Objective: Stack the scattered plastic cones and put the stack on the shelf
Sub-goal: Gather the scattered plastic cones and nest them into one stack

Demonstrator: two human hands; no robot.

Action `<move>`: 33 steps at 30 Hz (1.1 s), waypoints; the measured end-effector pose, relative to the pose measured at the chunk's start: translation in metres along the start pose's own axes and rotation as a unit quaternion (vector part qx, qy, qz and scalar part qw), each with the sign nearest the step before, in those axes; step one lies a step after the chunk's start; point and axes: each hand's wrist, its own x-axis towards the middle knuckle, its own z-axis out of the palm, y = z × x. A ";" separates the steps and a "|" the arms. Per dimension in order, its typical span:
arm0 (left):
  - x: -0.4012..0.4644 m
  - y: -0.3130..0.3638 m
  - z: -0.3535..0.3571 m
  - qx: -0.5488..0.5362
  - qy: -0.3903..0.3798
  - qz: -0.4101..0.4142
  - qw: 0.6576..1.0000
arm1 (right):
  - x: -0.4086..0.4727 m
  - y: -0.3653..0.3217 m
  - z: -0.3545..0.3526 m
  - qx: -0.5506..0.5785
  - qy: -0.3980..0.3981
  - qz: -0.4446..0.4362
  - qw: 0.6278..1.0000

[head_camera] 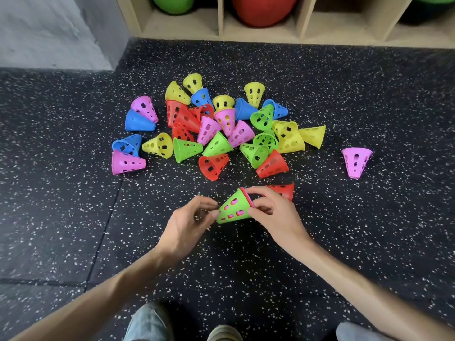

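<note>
A green perforated cone (pixel 234 208) with a pink cone nested inside it lies on its side between my hands, low over the floor. My right hand (pixel 273 212) pinches its wide rim. My left hand (pixel 189 223) touches its narrow tip with thumb and fingertips. A red cone (pixel 285 189) lies just behind my right hand. Beyond, a loose pile of several cones (pixel 216 126) in yellow, blue, pink, red and green is scattered on the floor. One pink cone (pixel 355 161) lies apart at the right.
The floor is black speckled rubber (pixel 246 267). A wooden shelf (pixel 302 28) with open compartments stands at the back, holding a green ball (pixel 173 3) and a red ball (pixel 263 9). A grey wall (pixel 49 30) is at the far left. My knees and shoes show at the bottom edge.
</note>
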 end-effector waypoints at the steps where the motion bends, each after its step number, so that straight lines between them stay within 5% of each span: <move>1: 0.004 -0.001 -0.010 0.009 0.016 -0.006 1.000 | 0.001 -0.001 0.001 0.002 0.002 0.004 1.000; 11: 0.058 -0.059 -0.123 0.209 0.245 -0.085 0.943 | 0.004 -0.008 0.000 -0.001 0.001 0.036 0.999; 24: 0.079 -0.090 -0.153 0.143 0.138 -0.178 0.964 | 0.005 -0.005 -0.004 -0.008 0.006 0.046 0.999; 29: 0.073 -0.064 -0.140 0.142 0.218 -0.111 0.959 | 0.005 -0.007 -0.004 0.000 0.012 0.041 0.999; 33: 0.044 -0.042 -0.110 0.102 0.177 -0.038 0.978 | 0.003 -0.011 -0.004 0.003 0.019 0.033 0.999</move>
